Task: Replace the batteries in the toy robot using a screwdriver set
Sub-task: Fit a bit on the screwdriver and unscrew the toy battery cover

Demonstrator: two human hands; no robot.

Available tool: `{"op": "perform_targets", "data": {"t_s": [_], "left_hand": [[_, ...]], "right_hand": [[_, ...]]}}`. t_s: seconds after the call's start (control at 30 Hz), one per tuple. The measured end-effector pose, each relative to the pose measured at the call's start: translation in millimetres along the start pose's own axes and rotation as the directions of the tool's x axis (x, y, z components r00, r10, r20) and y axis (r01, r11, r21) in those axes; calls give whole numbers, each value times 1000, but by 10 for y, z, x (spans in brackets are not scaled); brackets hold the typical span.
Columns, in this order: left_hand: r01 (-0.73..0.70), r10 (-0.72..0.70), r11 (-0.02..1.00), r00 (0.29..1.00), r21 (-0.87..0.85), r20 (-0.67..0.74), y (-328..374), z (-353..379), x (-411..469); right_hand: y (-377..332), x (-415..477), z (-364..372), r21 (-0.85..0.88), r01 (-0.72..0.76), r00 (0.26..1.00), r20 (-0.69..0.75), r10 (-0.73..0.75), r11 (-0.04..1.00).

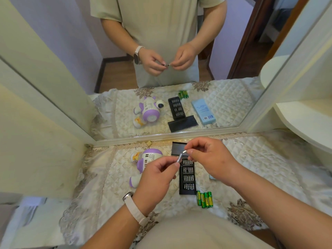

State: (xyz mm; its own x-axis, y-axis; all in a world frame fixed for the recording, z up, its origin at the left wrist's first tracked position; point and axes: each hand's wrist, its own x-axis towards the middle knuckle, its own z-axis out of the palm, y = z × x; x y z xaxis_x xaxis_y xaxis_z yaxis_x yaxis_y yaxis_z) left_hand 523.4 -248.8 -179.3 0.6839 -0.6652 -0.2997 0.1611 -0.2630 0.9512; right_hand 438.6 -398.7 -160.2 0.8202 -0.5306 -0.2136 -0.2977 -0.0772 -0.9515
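My left hand [158, 175] pinches silver screwdriver handle [179, 157]. Its long axis slants up-right toward my right hand [206, 159], which pinches bit [185, 151] at its open end. Toy robot [149, 157] lies on worktop [251, 159] beyond left hand, the nearer one. Batteries [204, 199] sit beside bit case [187, 178].

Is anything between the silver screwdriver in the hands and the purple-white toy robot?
Nothing visible does. The left hand and right hand hold the silver metal screwdriver above the black bit tray, just right of the purple-white plastic toy robot.
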Motion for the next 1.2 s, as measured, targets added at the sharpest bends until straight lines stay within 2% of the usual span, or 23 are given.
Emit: {"op": "perform_targets", "data": {"t_s": [0.27,0.57,1.0,1.2], "left_hand": [[6,-6,1000,1000,21,14,-72,-93,-37],[-18,15,997,999,71,36,-161,-289,-74],[21,-20,1000,998,-19,54,-307,-752,-206],[13,-21,998,993,69,114,-443,-1002,-218]], "right_hand": [[-11,-77,82,-107,-17,1000,8,18,994],[-63,-149,264,-149,-17,1000,0,17,989],[-64,-189,754,-184,-2,1000,7,3,983],[-102,-155,945,-391,94,994,91,-63,916]]}}
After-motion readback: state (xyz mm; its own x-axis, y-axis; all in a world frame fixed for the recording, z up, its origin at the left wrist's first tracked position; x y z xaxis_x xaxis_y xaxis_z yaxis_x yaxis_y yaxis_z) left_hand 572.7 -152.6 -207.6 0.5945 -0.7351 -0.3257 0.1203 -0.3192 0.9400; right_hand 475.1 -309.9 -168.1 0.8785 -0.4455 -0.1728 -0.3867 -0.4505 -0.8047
